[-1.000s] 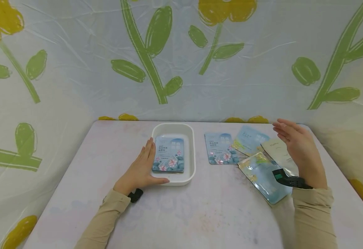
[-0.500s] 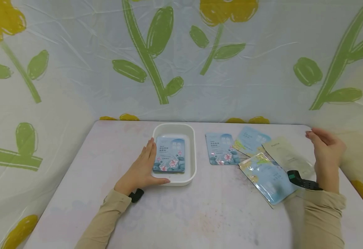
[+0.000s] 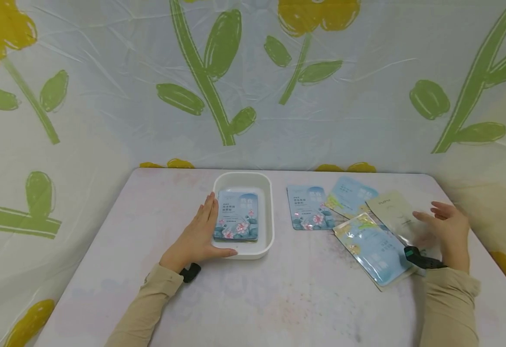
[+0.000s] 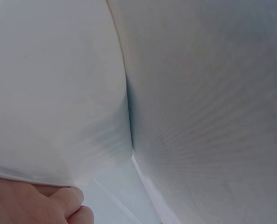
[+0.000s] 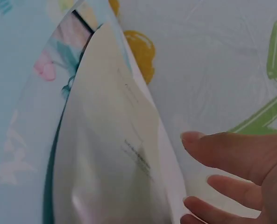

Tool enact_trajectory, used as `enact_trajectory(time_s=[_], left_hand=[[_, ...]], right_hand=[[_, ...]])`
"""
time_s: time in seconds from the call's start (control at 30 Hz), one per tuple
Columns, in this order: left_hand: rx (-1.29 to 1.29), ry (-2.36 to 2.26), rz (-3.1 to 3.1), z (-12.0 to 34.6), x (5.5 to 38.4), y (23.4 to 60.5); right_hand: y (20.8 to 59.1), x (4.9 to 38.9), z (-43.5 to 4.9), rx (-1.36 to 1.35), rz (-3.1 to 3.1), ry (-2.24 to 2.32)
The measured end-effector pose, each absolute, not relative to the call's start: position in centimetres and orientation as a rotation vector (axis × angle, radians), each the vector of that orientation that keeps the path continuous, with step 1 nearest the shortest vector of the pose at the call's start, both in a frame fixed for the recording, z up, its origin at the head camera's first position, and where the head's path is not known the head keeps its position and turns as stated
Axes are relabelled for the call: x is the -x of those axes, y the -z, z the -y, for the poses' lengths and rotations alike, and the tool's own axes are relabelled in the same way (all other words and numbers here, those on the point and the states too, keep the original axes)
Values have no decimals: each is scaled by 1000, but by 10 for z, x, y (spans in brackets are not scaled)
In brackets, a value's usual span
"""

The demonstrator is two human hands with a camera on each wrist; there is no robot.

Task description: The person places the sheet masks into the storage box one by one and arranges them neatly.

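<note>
My left hand (image 3: 194,236) lies against the left side of a white plastic tray (image 3: 264,212), its fingers straight along the wall and the thumb at the front edge. In the tray rests a small stack of blue floral sachets (image 3: 237,217). My right hand (image 3: 450,233) hovers at the right with fingers parted and nothing between them. Below and beside it lies a pale green sachet (image 3: 389,207); in the right wrist view, the thumb (image 5: 227,151) stands apart from the pale sachet (image 5: 110,140).
Right of the tray lies another blue floral sachet (image 3: 307,207). Beside it are a light blue sachet (image 3: 350,193) and a glossy blue one (image 3: 374,250) overlapping other sachets. The white table (image 3: 253,308) backs onto a flower-printed cloth (image 3: 322,120).
My right hand has moved right, then down towards the pale sachet, and its fingers have parted. The left hand and the tray have stayed in place.
</note>
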State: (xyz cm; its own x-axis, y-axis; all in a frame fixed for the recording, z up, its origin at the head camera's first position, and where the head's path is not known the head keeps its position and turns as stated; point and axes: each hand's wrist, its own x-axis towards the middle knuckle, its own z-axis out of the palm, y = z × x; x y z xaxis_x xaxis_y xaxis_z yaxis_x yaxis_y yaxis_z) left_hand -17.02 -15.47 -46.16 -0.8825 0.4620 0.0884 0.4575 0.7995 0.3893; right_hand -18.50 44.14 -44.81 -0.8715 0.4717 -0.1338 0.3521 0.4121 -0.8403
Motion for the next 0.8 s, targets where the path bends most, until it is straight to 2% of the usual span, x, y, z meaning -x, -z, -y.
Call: enact_trajectory(time_s=[0.3, 0.6, 0.8], left_hand=[[-754, -628, -2970, 154, 171, 463], [-750, -637, -2965, 155, 171, 463], [-747, -640, -2964, 156, 171, 463]], right_hand=[[463, 188, -447, 732, 2786, -1371], [464, 190, -447, 736, 2920, -1106], [461, 186, -444, 735, 2973, -1085]])
